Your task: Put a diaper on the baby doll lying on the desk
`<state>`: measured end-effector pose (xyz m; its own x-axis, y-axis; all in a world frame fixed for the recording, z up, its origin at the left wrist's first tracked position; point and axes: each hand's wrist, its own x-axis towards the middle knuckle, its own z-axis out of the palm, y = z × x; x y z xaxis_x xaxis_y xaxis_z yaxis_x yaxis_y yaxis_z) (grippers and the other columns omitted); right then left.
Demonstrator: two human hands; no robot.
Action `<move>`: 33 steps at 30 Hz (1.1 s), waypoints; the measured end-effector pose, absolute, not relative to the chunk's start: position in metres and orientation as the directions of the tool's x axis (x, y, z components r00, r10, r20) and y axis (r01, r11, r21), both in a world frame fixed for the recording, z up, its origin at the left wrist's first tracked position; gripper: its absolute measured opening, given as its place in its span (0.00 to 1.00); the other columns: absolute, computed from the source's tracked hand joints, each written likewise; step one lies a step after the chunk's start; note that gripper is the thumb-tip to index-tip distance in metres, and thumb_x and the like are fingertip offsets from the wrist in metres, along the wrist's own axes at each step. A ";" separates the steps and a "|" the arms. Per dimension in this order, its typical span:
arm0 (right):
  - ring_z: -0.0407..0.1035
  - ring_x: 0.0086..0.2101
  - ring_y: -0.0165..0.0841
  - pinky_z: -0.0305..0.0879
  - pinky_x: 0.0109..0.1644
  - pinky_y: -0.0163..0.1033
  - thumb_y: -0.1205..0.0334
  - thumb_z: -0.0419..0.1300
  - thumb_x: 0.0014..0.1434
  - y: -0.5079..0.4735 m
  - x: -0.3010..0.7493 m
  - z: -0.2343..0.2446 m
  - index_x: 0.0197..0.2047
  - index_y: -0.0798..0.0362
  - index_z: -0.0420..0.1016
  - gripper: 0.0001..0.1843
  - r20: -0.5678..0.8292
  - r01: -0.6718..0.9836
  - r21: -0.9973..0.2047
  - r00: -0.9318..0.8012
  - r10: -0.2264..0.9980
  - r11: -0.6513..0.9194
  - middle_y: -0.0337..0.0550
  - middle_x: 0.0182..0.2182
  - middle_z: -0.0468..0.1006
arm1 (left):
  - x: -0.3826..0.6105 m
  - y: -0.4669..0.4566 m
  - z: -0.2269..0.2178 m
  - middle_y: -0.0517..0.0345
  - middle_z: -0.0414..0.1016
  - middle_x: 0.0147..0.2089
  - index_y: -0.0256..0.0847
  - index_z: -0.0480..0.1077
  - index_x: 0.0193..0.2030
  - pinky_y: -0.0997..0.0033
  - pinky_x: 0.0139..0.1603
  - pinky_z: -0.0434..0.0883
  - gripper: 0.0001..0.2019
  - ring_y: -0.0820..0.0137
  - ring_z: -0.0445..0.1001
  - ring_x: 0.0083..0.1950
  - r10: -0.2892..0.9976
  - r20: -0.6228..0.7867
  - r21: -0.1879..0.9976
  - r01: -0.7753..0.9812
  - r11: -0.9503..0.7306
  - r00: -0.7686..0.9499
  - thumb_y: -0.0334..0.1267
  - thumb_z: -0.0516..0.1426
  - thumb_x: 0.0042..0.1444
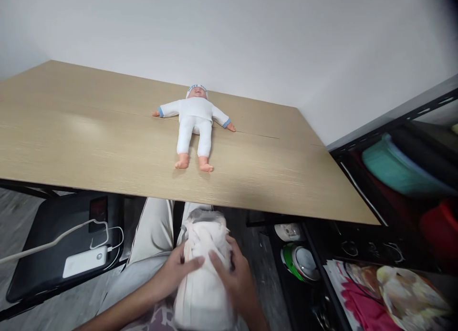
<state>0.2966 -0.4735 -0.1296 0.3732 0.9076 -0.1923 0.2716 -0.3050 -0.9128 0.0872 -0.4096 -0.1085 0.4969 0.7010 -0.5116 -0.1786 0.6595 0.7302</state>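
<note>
A white soft pack (205, 285) with crumpled clear plastic at its far end rests over my lap, below the table edge. My left hand (182, 264) grips its left side, thumb lying across the top. From the right, my right hand (236, 274) clasps the same pack, its thumb also on the upper face. What is inside the pack I cannot make out. Beyond both hands, a baby doll (195, 121) in a white suit with blue cuffs and a printed cap lies on its back on the wooden table (89, 145), arms spread and feet towards me.
At the left, a black chair seat (46, 235) bears a white power bank (85, 261) with a cable and a dark phone (98, 210). A black rack stands at the right with a green tub (400, 164), a green-and-white can (298, 262) and a pink cloth (367, 302).
</note>
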 end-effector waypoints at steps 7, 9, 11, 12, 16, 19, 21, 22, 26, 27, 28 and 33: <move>0.86 0.38 0.41 0.83 0.39 0.37 0.35 0.73 0.68 -0.458 0.273 -0.060 0.59 0.49 0.79 0.30 -0.186 0.182 -0.958 0.200 0.962 -0.223 0.46 0.41 0.90 | 0.057 -0.401 -0.057 0.40 0.78 0.78 0.43 0.72 0.78 0.47 0.82 0.74 0.40 0.46 0.76 0.79 0.858 -0.310 0.930 -0.056 0.363 0.410 0.61 0.72 0.66; 0.87 0.42 0.41 0.83 0.42 0.37 0.37 0.72 0.69 -0.430 0.269 -0.056 0.59 0.50 0.78 0.28 -0.185 0.154 -0.965 0.176 0.967 -0.213 0.47 0.44 0.91 | 0.060 -0.385 -0.065 0.41 0.77 0.78 0.44 0.70 0.79 0.48 0.82 0.74 0.41 0.46 0.75 0.80 0.878 -0.271 0.943 -0.076 0.325 0.395 0.60 0.72 0.67; 0.88 0.43 0.42 0.83 0.43 0.37 0.37 0.73 0.68 -0.410 0.266 -0.061 0.61 0.51 0.78 0.30 -0.171 0.146 -0.969 0.193 0.966 -0.201 0.49 0.47 0.92 | 0.062 -0.373 -0.075 0.41 0.77 0.78 0.44 0.69 0.78 0.50 0.82 0.74 0.41 0.47 0.76 0.79 0.890 -0.254 0.947 -0.089 0.308 0.379 0.61 0.72 0.67; 0.88 0.44 0.43 0.84 0.44 0.38 0.37 0.73 0.68 -0.404 0.265 -0.067 0.62 0.52 0.78 0.32 -0.168 0.146 -0.969 0.201 0.965 -0.199 0.51 0.49 0.92 | 0.062 -0.369 -0.080 0.41 0.78 0.77 0.44 0.69 0.78 0.50 0.81 0.75 0.41 0.48 0.77 0.78 0.893 -0.262 0.945 -0.093 0.315 0.365 0.62 0.72 0.66; 0.89 0.48 0.46 0.86 0.50 0.43 0.36 0.74 0.64 -0.393 0.262 -0.098 0.68 0.56 0.76 0.41 -0.194 0.153 -0.961 0.227 0.954 -0.232 0.57 0.53 0.92 | 0.061 -0.359 -0.103 0.40 0.82 0.72 0.42 0.72 0.72 0.51 0.74 0.79 0.43 0.46 0.82 0.72 0.876 -0.348 0.908 -0.110 0.403 0.334 0.66 0.75 0.59; 0.88 0.52 0.49 0.87 0.53 0.47 0.36 0.74 0.65 -0.395 0.262 -0.117 0.70 0.56 0.76 0.42 -0.232 0.129 -0.956 0.218 0.948 -0.264 0.60 0.56 0.91 | 0.059 -0.356 -0.116 0.42 0.86 0.65 0.41 0.74 0.65 0.53 0.67 0.82 0.42 0.47 0.85 0.66 0.843 -0.417 0.868 -0.126 0.481 0.340 0.67 0.76 0.56; 0.88 0.53 0.50 0.86 0.55 0.49 0.36 0.73 0.66 -0.398 0.263 -0.124 0.71 0.55 0.77 0.41 -0.246 0.118 -0.954 0.211 0.946 -0.274 0.61 0.57 0.90 | 0.058 -0.356 -0.119 0.44 0.88 0.61 0.41 0.74 0.63 0.56 0.63 0.83 0.41 0.49 0.86 0.62 0.820 -0.460 0.840 -0.132 0.526 0.340 0.68 0.77 0.55; 0.88 0.52 0.50 0.86 0.55 0.49 0.36 0.73 0.68 -0.399 0.264 -0.126 0.71 0.55 0.77 0.40 -0.247 0.125 -0.953 0.212 0.946 -0.277 0.60 0.56 0.91 | 0.057 -0.356 -0.119 0.45 0.88 0.59 0.42 0.74 0.63 0.57 0.61 0.83 0.41 0.50 0.87 0.61 0.811 -0.478 0.829 -0.133 0.544 0.338 0.68 0.77 0.54; 0.86 0.45 0.43 0.84 0.51 0.47 0.40 0.70 0.71 -0.399 0.267 -0.124 0.73 0.52 0.76 0.36 -0.099 0.278 -0.939 0.346 0.933 -0.203 0.55 0.53 0.90 | 0.057 -0.356 -0.110 0.46 0.89 0.58 0.43 0.76 0.61 0.58 0.60 0.82 0.40 0.51 0.87 0.60 0.792 -0.507 0.811 -0.123 0.572 0.339 0.68 0.77 0.53; 0.84 0.46 0.43 0.83 0.51 0.47 0.41 0.70 0.72 -0.397 0.269 -0.120 0.74 0.51 0.75 0.35 -0.015 0.341 -0.926 0.392 0.920 -0.161 0.55 0.54 0.88 | 0.057 -0.357 -0.108 0.46 0.88 0.58 0.43 0.76 0.61 0.58 0.61 0.82 0.40 0.50 0.86 0.61 0.792 -0.508 0.812 -0.118 0.571 0.339 0.68 0.77 0.53; 0.83 0.47 0.42 0.83 0.51 0.48 0.43 0.69 0.73 -0.394 0.270 -0.116 0.74 0.50 0.74 0.34 0.073 0.408 -0.906 0.422 0.903 -0.117 0.54 0.55 0.87 | 0.058 -0.357 -0.106 0.45 0.88 0.59 0.43 0.76 0.61 0.58 0.62 0.82 0.40 0.50 0.86 0.62 0.793 -0.507 0.814 -0.113 0.569 0.338 0.68 0.77 0.53; 0.78 0.61 0.47 0.79 0.65 0.58 0.53 0.67 0.78 -0.366 0.275 -0.089 0.73 0.45 0.73 0.25 0.400 0.680 -0.722 0.257 0.880 0.130 0.54 0.64 0.82 | 0.060 -0.361 -0.105 0.45 0.87 0.63 0.44 0.76 0.63 0.59 0.62 0.81 0.41 0.51 0.85 0.63 0.799 -0.512 0.826 -0.073 0.559 0.317 0.68 0.77 0.53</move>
<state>0.2751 -0.3660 -0.0887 0.2571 0.8797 0.3999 0.6795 0.1297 -0.7221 0.0604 -0.3606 -0.1045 0.3171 0.7985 -0.5117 -0.0734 0.5586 0.8262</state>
